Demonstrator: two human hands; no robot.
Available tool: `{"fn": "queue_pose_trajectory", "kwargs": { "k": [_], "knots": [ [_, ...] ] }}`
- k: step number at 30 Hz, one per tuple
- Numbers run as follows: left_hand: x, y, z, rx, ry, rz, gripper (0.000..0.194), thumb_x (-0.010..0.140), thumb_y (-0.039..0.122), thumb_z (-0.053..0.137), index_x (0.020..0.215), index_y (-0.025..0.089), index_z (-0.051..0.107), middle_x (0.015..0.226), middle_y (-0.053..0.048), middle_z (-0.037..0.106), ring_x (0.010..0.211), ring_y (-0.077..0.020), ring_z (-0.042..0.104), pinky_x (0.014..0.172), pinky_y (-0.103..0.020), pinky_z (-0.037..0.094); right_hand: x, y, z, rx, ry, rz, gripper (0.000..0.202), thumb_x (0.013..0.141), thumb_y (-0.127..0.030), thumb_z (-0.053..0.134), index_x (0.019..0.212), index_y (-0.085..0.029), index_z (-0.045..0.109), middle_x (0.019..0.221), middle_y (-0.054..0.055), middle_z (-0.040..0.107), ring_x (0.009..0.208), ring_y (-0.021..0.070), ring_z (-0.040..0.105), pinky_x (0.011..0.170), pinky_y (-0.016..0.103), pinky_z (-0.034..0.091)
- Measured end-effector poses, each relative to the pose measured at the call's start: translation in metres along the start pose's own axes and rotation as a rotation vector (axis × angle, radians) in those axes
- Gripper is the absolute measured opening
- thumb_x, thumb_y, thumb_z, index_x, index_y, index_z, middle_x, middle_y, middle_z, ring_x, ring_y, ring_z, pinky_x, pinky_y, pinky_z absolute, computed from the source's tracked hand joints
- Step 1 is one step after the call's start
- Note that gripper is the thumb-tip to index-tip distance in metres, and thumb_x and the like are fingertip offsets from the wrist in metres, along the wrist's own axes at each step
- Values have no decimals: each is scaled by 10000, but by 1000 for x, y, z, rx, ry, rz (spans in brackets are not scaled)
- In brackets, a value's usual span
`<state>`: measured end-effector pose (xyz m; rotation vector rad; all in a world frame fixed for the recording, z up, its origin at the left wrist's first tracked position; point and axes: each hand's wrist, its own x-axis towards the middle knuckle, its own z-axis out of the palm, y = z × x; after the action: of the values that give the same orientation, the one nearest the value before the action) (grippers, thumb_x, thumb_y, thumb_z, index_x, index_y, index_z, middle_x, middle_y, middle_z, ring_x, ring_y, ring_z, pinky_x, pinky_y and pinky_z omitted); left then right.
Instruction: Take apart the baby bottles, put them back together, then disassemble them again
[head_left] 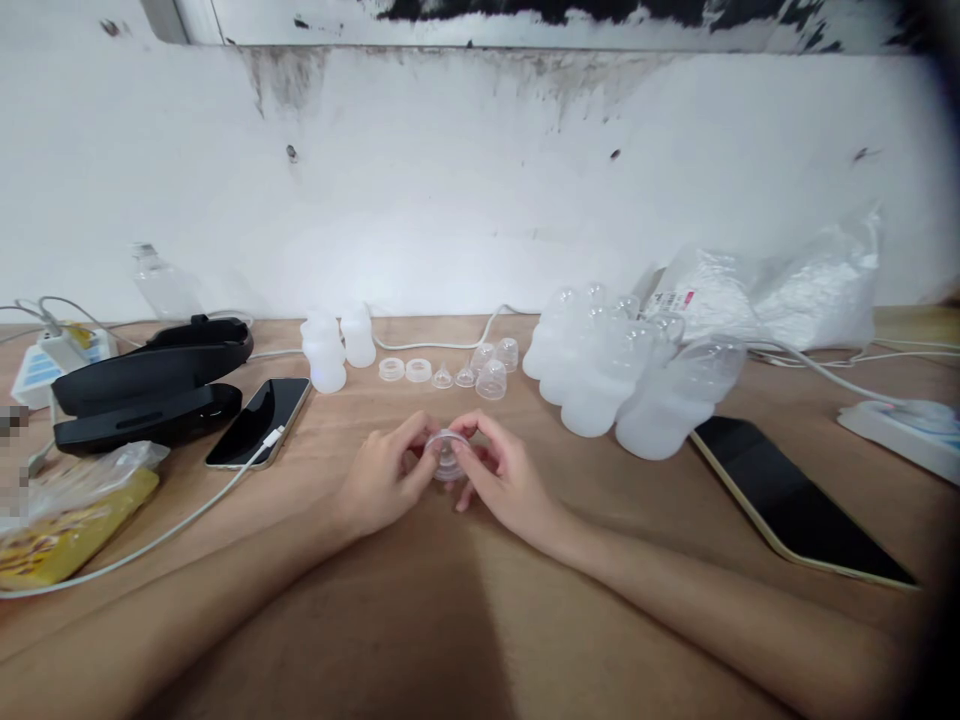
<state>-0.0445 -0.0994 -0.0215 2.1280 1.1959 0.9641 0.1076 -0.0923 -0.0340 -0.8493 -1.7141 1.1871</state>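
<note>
Between my two hands, low over the table, is a clear round baby bottle collar ring (448, 456), with what looks like a nipple seated in it. My left hand (388, 470) pinches its left side with thumb and forefinger. On the right side, the thumb and fingers of my right hand (504, 478) close on it. Just beyond my hands lie two collar rings (391, 369), two clear nipples (442, 377) and three clear caps (491, 380). Behind them to the left stand several frosted bottle bodies (324, 350).
Several capped baby bottles (600, 370) stand at right, before a plastic bag of white items (772, 290). A tablet (795, 500) lies nearer. At left are a phone (259, 425) with a cable, a black headset-like device (154, 385), a yellow packet (82, 520) and a power strip (60, 360).
</note>
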Motion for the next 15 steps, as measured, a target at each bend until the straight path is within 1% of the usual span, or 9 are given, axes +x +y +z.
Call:
{"fn": "queue_pose_trajectory", "kwargs": {
  "k": [2,4,7,9,11,13,15],
  "knots": [
    [0,1,1,92,3,0,140,846,264,387,773,182,473,591,40,593,469,-84,492,458,-182,338,-1,0,0,-24,1,15,124,823,-317,446,830,-194,425,683,-31,482,524,80,540,364,184,493],
    [0,0,2,112,6,-14,140,846,261,383,769,184,471,592,41,592,469,-83,489,458,-183,330,0,0,1,-30,-2,31,126,822,-318,442,820,-194,419,687,-31,479,526,78,536,366,185,495],
    [2,-2,0,39,-17,-21,126,855,276,373,833,191,463,645,31,624,535,-96,539,470,-183,341,3,0,1,-10,11,46,123,821,-317,434,846,-197,432,758,-13,481,596,86,538,391,188,510],
    [4,-4,-2,-14,-33,-2,125,844,298,405,891,192,452,709,15,643,604,-108,569,481,-182,355,4,0,0,21,30,46,132,803,-307,458,884,-207,429,819,-2,473,660,97,530,418,196,526],
    [4,-7,-5,-29,-35,12,170,819,310,456,940,191,438,779,-4,652,654,-120,581,492,-186,370,5,-1,0,49,39,42,175,769,-287,503,905,-218,417,861,3,457,724,111,519,447,203,540],
    [4,-9,-6,-24,-31,10,206,803,307,481,964,192,422,829,-18,653,682,-130,588,504,-193,383,5,0,0,69,38,40,211,737,-266,538,898,-223,408,871,2,442,753,115,511,460,197,542],
    [4,-11,-7,-16,-34,10,197,805,298,477,960,195,412,837,-19,656,685,-133,590,521,-202,393,5,0,0,81,32,45,213,725,-251,549,876,-224,401,852,-5,434,739,109,510,459,187,536]
  ]
}}
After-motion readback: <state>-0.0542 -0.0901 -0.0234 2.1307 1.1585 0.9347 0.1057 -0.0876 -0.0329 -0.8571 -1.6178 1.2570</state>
